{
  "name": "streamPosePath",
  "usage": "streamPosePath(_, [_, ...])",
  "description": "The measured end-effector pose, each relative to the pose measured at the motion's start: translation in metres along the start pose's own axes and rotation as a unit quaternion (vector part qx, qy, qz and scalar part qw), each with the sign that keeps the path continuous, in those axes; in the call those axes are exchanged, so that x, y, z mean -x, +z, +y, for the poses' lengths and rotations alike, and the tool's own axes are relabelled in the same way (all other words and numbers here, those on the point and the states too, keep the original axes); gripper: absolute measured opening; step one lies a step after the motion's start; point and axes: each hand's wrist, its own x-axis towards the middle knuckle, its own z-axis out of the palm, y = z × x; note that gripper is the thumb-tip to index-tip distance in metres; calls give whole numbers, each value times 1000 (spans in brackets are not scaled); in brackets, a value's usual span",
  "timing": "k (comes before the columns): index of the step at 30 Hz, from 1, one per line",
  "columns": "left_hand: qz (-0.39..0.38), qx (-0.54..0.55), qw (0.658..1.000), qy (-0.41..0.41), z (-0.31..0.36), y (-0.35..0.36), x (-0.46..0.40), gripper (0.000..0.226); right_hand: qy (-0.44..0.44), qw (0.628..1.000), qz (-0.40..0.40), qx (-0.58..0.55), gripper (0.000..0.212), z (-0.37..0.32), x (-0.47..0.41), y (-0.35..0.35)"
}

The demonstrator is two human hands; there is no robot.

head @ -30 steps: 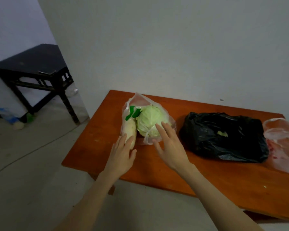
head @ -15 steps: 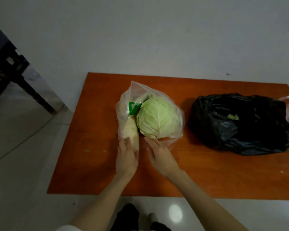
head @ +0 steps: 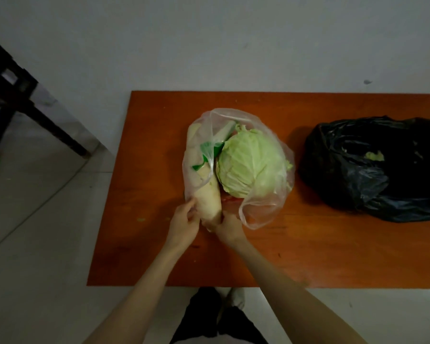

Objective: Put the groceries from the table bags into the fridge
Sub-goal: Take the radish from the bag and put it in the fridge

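A clear plastic bag (head: 263,202) lies open on the orange table (head: 308,249), holding a pale green cabbage (head: 251,162), a long white radish (head: 206,192) and something green (head: 206,150). My left hand (head: 184,224) pinches the bag's edge beside the near end of the radish. My right hand (head: 227,227) grips that near end from the right. A black plastic bag (head: 372,167) sits to the right with a scrap of green leaf showing at its opening. The fridge is out of view.
The table stands against a white wall (head: 209,45). A dark wooden table's leg (head: 42,122) stands on the tiled floor at the left. My feet (head: 216,314) show below the table's near edge.
The view has tilted down and closer over the table. Both hands have slid back to the near end of the radish, and the right hand now grips it.
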Motion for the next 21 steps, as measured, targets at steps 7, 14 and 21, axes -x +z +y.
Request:
streamPosePath(7, [24, -31, 996, 84, -3, -4, 5, 45, -37, 996, 82, 11, 42, -7, 15, -9])
streamPosePath(14, [53, -312, 888, 334, 17, -12, 19, 83, -103, 967, 171, 156, 53, -31, 67, -46])
streamPosePath(21, [109, -242, 876, 403, 63, -19, 36, 77, -264, 915, 219, 212, 52, -61, 112, -92])
